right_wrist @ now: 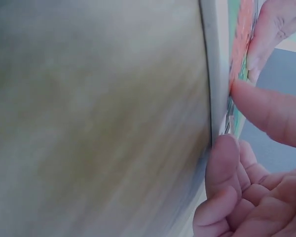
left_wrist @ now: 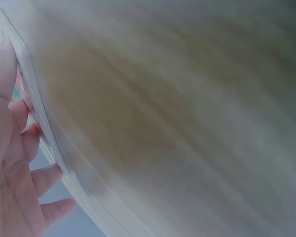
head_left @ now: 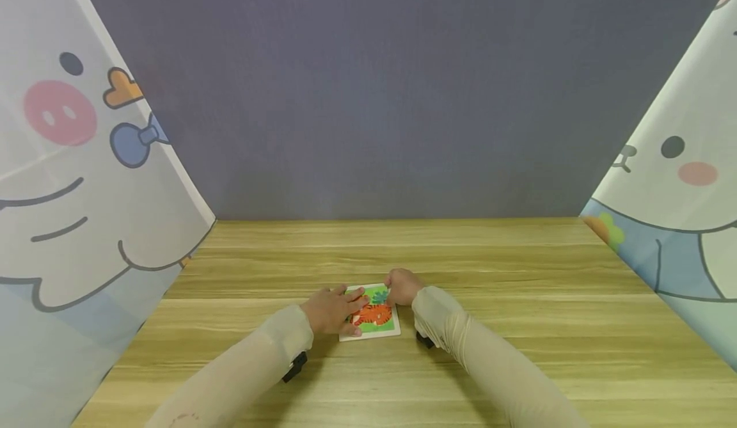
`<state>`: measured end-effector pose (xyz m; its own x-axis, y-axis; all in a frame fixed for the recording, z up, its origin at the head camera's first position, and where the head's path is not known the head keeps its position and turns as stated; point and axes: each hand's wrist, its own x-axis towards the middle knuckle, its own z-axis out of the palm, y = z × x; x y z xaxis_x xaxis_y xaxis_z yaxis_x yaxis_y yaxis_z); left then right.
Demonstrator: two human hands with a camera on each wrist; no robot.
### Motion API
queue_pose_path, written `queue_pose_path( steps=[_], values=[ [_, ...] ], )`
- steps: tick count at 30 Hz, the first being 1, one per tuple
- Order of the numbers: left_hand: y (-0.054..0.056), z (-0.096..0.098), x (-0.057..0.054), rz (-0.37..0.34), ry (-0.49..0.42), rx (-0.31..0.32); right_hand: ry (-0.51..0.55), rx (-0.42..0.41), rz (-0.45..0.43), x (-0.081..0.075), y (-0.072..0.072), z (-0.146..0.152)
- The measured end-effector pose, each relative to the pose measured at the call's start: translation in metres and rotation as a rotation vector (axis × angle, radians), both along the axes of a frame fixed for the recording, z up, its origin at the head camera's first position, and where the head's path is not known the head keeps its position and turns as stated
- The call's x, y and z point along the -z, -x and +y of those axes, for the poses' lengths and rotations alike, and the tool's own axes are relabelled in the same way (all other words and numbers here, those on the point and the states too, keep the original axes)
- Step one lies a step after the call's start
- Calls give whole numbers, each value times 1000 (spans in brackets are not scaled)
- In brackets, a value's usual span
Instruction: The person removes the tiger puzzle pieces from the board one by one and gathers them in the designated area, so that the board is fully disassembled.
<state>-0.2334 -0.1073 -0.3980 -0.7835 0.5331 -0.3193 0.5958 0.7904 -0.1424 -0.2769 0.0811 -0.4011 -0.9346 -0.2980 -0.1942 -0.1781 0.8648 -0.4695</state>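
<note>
A small picture puzzle board [head_left: 374,335] with a white frame lies flat on the table, showing an orange striped tiger on green with a teal plant. My left hand [head_left: 331,311] rests on its left part, fingers spread over the picture. At the upper right corner is my right hand [head_left: 404,286], its fingers curled. In the right wrist view its thumb and index finger pinch a thin puzzle piece [right_wrist: 231,126] with a pale edge, tilted at the frame. The left wrist view has the board's side [left_wrist: 39,106] beside the left fingers. The fingers hide parts of the picture.
The wood-grain table [head_left: 518,274] extends around the board on all sides. A dark grey panel [head_left: 368,95] stands at the back. Cloth walls with cartoon animals [head_left: 69,223] flank the table left and right. Dark wrist devices [head_left: 295,367] sit under the sleeves.
</note>
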Motion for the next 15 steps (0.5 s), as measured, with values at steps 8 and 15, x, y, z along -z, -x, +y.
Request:
queue_pose_path(
  steps=[8, 15],
  values=[
    [0, 1, -3, 4, 22, -2, 3, -10, 6, -2, -1, 0],
    [-1, 1, -2, -12, 26, -8, 21, 13, -6, 1, 1, 0]
  ],
)
